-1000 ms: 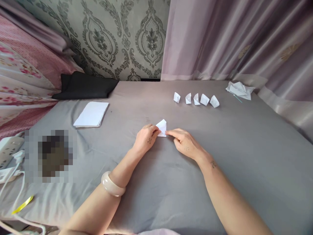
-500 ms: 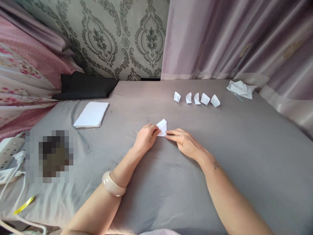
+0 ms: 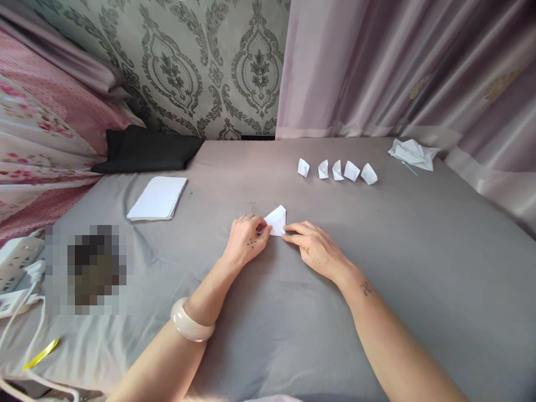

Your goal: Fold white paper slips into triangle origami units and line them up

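Observation:
A small folded piece of white paper (image 3: 277, 220) lies on the grey cloth in front of me, with a pointed top. My left hand (image 3: 248, 237) has its thumb and bent fingers closed on the paper's left side; the fingertips are partly hidden. From the right, my right hand (image 3: 315, 243) reaches in with its fingers stretched out, the tips touching the paper's right edge. Farther back, several folded white paper shapes (image 3: 352, 171) stand in a row.
A stack of white paper (image 3: 158, 199) lies at the left, with a folded black cloth (image 3: 154, 151) behind it. Loose white papers (image 3: 414, 153) are at the back right. Power strips (image 3: 17, 259) with cords and a yellow strip (image 3: 42, 354) are on the near left.
My left hand has shifted slightly left, and more of the paper's left side shows, spread wider. My right hand stays nearly in place at the right edge.

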A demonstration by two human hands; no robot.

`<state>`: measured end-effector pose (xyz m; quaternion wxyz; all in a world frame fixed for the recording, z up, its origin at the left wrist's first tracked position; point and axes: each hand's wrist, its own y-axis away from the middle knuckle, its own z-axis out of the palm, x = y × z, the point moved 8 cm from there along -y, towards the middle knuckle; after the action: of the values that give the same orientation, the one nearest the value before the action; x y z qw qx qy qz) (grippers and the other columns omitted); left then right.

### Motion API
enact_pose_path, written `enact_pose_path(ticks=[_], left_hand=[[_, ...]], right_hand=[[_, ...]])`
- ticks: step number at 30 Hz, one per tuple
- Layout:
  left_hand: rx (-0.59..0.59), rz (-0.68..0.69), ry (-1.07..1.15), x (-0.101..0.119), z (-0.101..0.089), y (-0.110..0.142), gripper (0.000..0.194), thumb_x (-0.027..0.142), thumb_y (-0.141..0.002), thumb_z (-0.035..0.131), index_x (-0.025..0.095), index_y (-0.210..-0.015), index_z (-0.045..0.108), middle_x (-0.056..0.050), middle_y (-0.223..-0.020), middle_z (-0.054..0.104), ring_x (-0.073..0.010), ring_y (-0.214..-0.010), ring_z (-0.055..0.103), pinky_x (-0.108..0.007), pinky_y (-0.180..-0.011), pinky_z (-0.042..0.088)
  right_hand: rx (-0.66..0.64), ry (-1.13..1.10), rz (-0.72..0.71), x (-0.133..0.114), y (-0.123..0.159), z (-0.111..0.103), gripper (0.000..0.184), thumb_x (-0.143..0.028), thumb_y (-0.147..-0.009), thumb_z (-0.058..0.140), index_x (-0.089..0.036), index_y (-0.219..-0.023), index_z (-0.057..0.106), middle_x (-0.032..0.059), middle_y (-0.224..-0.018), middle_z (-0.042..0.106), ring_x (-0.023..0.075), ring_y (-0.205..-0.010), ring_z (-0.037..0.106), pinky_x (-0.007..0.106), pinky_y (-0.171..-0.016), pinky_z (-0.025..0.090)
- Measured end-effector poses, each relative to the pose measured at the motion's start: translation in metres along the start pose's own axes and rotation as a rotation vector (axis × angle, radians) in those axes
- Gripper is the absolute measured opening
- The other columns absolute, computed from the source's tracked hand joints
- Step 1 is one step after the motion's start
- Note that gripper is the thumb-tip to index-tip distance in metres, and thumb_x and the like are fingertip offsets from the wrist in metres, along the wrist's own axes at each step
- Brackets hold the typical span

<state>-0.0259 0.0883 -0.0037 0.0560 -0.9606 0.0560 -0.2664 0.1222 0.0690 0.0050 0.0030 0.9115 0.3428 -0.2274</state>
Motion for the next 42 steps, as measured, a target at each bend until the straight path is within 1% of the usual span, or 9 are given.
enact_pose_path(ticks=[10, 13, 17, 19, 23, 27, 34, 37, 42], left_hand=[[-0.026, -0.079, -0.067, -0.007, 0.007, -0.001, 0.020, 0.033, -0.087, 0.054, 0.019, -0.077, 0.063, -0.004, -0.082, 0.069, -0.0216, -0.081, 0.060, -0.033, -0.073, 0.039], [-0.019, -0.097, -0.076, -0.006, 0.005, -0.001, 0.019, 0.032, -0.086, 0.055, 0.019, -0.076, 0.063, -0.005, -0.083, 0.069, -0.0214, -0.081, 0.060, -0.032, -0.072, 0.040], [-0.014, -0.115, -0.080, -0.004, 0.004, -0.001, 0.018, 0.031, -0.086, 0.055, 0.018, -0.075, 0.062, -0.005, -0.081, 0.068, -0.0211, -0.079, 0.060, -0.031, -0.071, 0.040], [-0.012, -0.123, -0.084, -0.004, 0.004, -0.001, 0.018, 0.030, -0.085, 0.055, 0.018, -0.074, 0.062, -0.005, -0.081, 0.068, -0.0208, -0.079, 0.060, -0.031, -0.071, 0.040], [-0.016, -0.127, -0.091, -0.005, 0.005, -0.001, 0.017, 0.030, -0.085, 0.055, 0.018, -0.075, 0.061, -0.005, -0.082, 0.068, -0.0207, -0.080, 0.059, -0.031, -0.072, 0.040], [-0.013, -0.131, -0.098, -0.005, 0.006, -0.001, 0.016, 0.031, -0.085, 0.056, 0.018, -0.076, 0.061, -0.005, -0.083, 0.068, -0.0208, -0.080, 0.059, -0.031, -0.073, 0.041], [-0.025, -0.152, -0.083, -0.004, 0.004, -0.002, 0.016, 0.031, -0.085, 0.056, 0.018, -0.077, 0.062, -0.006, -0.085, 0.068, -0.0209, -0.080, 0.060, -0.031, -0.070, 0.041], [-0.039, -0.161, -0.073, -0.004, 0.003, -0.002, 0.017, 0.031, -0.085, 0.056, 0.018, -0.076, 0.062, -0.006, -0.085, 0.068, -0.0210, -0.080, 0.061, -0.031, -0.070, 0.041], [-0.031, -0.156, -0.055, -0.005, 0.004, -0.002, 0.017, 0.030, -0.085, 0.055, 0.018, -0.076, 0.061, -0.006, -0.085, 0.068, -0.0209, -0.081, 0.061, -0.031, -0.072, 0.042]], right_hand=[[0.075, 0.025, -0.024, -0.004, -0.003, 0.000, 0.038, -0.004, -0.090, 0.041, -0.023, -0.104, 0.070, 0.0032, -0.117, 0.065, 0.0203, -0.108, 0.054, 0.038, -0.088, 0.047], [0.124, 0.009, -0.067, -0.007, -0.004, -0.001, 0.034, -0.005, -0.091, 0.041, -0.021, -0.100, 0.071, 0.0045, -0.114, 0.066, 0.0204, -0.111, 0.054, 0.038, -0.090, 0.047], [0.164, -0.026, -0.134, -0.013, -0.006, 0.000, 0.032, -0.006, -0.092, 0.039, -0.017, -0.097, 0.069, 0.0062, -0.118, 0.065, 0.0200, -0.119, 0.052, 0.037, -0.098, 0.045], [0.163, -0.040, -0.131, -0.013, -0.007, 0.001, 0.031, -0.007, -0.092, 0.039, -0.016, -0.097, 0.068, 0.0071, -0.118, 0.065, 0.0196, -0.116, 0.055, 0.036, -0.097, 0.046], [0.144, -0.024, -0.109, -0.011, -0.009, 0.002, 0.031, -0.004, -0.090, 0.039, -0.017, -0.086, 0.067, 0.0065, -0.113, 0.067, 0.0196, -0.103, 0.060, 0.036, -0.090, 0.049], [0.120, -0.001, -0.110, -0.011, -0.010, 0.003, 0.031, 0.001, -0.086, 0.040, -0.017, -0.081, 0.065, 0.0056, -0.111, 0.068, 0.0192, -0.100, 0.060, 0.035, -0.088, 0.048], [0.069, 0.037, -0.119, -0.015, -0.010, 0.003, 0.038, 0.002, -0.086, 0.036, -0.020, -0.097, 0.065, 0.0025, -0.131, 0.058, 0.0193, -0.110, 0.055, 0.036, -0.089, 0.045], [-0.005, 0.086, -0.143, -0.019, -0.015, 0.003, 0.039, 0.002, -0.085, 0.036, -0.020, -0.099, 0.066, 0.0032, -0.126, 0.062, 0.0199, -0.111, 0.053, 0.036, -0.088, 0.045], [-0.097, 0.159, -0.164, -0.024, -0.019, 0.003, 0.039, 0.002, -0.084, 0.037, -0.018, -0.101, 0.065, 0.0035, -0.113, 0.067, 0.0193, -0.099, 0.055, 0.032, -0.079, 0.046]])
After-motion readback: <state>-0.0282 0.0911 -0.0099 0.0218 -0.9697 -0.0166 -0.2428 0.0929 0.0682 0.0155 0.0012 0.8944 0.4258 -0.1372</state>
